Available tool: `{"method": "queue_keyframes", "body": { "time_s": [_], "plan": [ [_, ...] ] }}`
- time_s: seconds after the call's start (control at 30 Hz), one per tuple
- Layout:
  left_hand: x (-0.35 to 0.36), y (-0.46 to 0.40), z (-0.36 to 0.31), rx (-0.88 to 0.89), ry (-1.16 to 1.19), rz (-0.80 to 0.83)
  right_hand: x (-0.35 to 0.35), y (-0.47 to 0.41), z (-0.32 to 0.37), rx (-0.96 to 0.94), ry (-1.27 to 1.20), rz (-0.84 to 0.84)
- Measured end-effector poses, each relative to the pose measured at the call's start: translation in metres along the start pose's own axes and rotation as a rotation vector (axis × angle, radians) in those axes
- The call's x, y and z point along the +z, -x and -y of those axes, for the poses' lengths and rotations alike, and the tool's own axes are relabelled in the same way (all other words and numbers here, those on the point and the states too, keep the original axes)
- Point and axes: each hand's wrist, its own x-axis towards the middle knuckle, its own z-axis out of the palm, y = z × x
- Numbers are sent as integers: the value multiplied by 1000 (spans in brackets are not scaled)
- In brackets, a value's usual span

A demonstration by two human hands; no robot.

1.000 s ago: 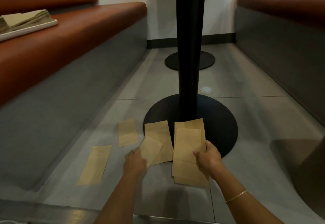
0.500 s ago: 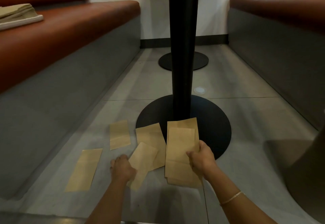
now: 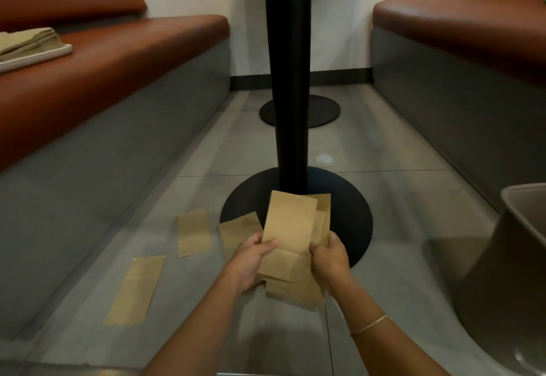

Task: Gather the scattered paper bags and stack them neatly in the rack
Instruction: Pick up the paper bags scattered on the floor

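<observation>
While both hands, left hand [image 3: 248, 260] and right hand [image 3: 329, 260], grip the paper bag stack [image 3: 291, 245] above the floor [image 3: 399, 228], align its edges before collecting three loose bags [image 3: 134, 290] lying toward the left bench [image 3: 97, 59].

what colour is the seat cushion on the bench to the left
Reddish-brown, like tan leather; the bench seat shows clearly in the head view.
</observation>
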Motion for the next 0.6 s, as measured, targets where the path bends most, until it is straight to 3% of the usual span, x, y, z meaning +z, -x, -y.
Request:
{"method": "queue_keyframes", "body": {
  "time_s": [0.23,0.43,0.6],
  "plan": [
    [46,3,4,133,-90,-115,-25,10,17,-91,-126,2],
    [86,18,-13,230,-103,-48,-61,11,44,-172,165,-73],
    [113,21,-31,184,-133,-3,-96,16,79,-270,217,-152]
  ]
}}
